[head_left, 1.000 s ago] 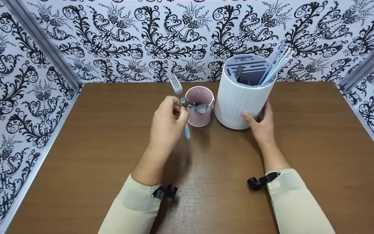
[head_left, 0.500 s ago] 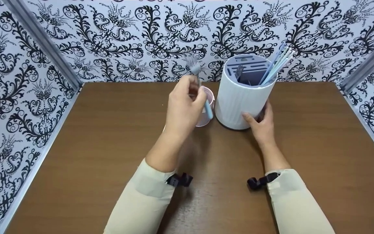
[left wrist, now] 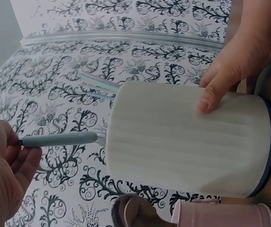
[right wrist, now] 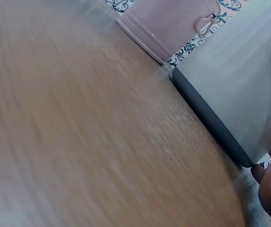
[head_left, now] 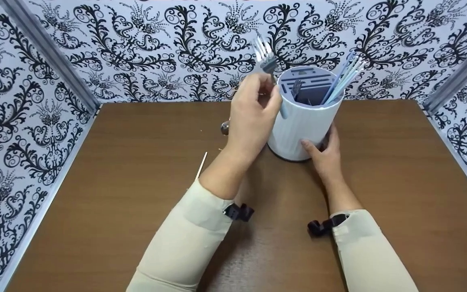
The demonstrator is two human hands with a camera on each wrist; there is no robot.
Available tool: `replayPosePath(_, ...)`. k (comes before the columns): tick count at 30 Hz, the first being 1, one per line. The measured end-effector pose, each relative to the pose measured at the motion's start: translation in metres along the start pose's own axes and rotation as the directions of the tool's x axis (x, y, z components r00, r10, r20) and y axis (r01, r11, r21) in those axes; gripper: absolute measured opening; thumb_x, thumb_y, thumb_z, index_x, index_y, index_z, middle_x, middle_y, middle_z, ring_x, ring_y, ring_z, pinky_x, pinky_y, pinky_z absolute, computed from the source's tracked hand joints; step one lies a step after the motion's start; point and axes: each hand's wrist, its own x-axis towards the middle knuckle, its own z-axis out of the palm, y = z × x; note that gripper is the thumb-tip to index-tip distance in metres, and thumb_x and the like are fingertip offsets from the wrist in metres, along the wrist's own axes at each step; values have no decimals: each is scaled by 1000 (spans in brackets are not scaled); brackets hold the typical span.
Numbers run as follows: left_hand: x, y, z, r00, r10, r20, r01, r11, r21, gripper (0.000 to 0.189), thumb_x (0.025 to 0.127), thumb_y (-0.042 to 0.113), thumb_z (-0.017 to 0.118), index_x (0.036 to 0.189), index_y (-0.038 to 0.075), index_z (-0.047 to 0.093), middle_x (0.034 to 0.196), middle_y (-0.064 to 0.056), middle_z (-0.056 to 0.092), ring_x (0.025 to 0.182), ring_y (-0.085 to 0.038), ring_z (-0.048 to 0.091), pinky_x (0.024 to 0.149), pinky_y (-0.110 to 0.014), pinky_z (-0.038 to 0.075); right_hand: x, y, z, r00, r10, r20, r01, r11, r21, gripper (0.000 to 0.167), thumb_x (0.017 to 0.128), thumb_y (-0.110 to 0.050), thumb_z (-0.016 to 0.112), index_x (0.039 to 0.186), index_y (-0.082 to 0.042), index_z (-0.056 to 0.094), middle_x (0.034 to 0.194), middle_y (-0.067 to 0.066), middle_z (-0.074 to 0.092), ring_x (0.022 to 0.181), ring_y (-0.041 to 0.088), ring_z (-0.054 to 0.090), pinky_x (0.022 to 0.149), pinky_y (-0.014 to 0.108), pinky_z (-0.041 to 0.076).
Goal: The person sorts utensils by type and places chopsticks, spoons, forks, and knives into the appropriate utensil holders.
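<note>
My left hand (head_left: 255, 109) pinches a fork (head_left: 266, 61) between thumb and fingers. Its metal tines point up and its pale blue handle slants down in front of a white utensil holder (head_left: 298, 129). In the left wrist view the fork's handle (left wrist: 62, 139) is level with the holder's top end, apart from my palm. My right hand (head_left: 328, 154) grips the holder low on its right side, thumb in front. The holder stands on the table, its grey slotted top (head_left: 308, 83) bearing another fork (head_left: 297, 90) and several pastel sticks (head_left: 345, 81).
A pink bucket (left wrist: 225, 215) stands left of the holder, mostly hidden behind my left hand in the head view. A dark, shiny spoon head (left wrist: 133, 210) juts from it. A thin white stick (head_left: 202, 165) shows beside my left sleeve. A patterned wall (head_left: 156, 52) rises behind the brown table (head_left: 136, 134).
My left hand has moved right and up with the fork, from beside the pink bucket to the holder's upper left side. My right hand and the holder stay in place.
</note>
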Motion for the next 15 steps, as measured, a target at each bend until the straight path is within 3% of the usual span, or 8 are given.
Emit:
replayPosePath(4,3,1,8,999,34,-21,-34,999,-21,4,98,1,64,98,-3,62,97,-13,61,94,-18,62,85,-12,55,-2,-3,0,1000,-2,-2,2,1000,-21,101,87,-22,79,165,-3,18,168,17,26,152,29,33,128,42,27)
replayPosePath(9,7,0,22,1000,14,-28,-16,995,-95,7,99,2,64,99,-4,61,98,-15,62,99,-22,66,92,-12,55,-2,-4,1,1000,-14,-11,13,999,-49,99,86,-17,78,164,0,19,167,22,27,152,31,32,128,42,26)
replayPosePath(15,9,-4,36,1000,13,21,-11,996,-89,7,100,4,64,102,-3,62,102,-14,64,101,-21,68,94,-11,53,-2,-4,2,1000,-20,-11,20,999,-46,98,87,-16,77,164,1,18,167,24,26,152,30,33,127,40,27)
